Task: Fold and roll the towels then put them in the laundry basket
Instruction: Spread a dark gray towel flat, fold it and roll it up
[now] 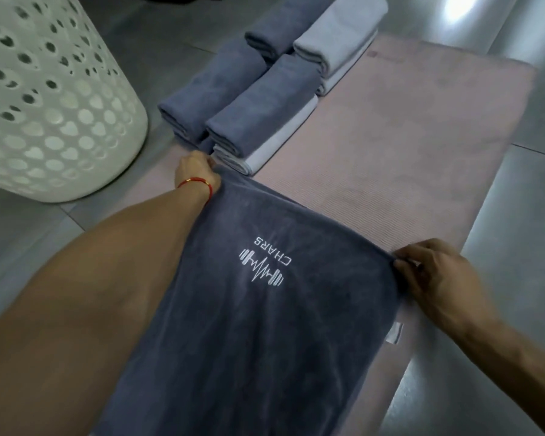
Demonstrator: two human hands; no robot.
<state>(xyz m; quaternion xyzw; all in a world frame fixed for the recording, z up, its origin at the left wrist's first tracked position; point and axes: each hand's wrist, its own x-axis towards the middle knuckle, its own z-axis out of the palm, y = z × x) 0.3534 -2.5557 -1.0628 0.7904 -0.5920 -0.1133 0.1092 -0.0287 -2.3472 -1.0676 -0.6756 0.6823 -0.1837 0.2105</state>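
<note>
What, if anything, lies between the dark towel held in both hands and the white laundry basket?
Nothing visible. The left hand and right hand already hold the dark towel. Only bare floor and mat edge separate it from the laundry basket; the folded towels sit to the right of that path.

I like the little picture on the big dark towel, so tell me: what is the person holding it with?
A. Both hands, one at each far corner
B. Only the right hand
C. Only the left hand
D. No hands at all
A: the left hand grips one far corner of the dark towel and the right hand pinches the other, above the pink mat.
</note>
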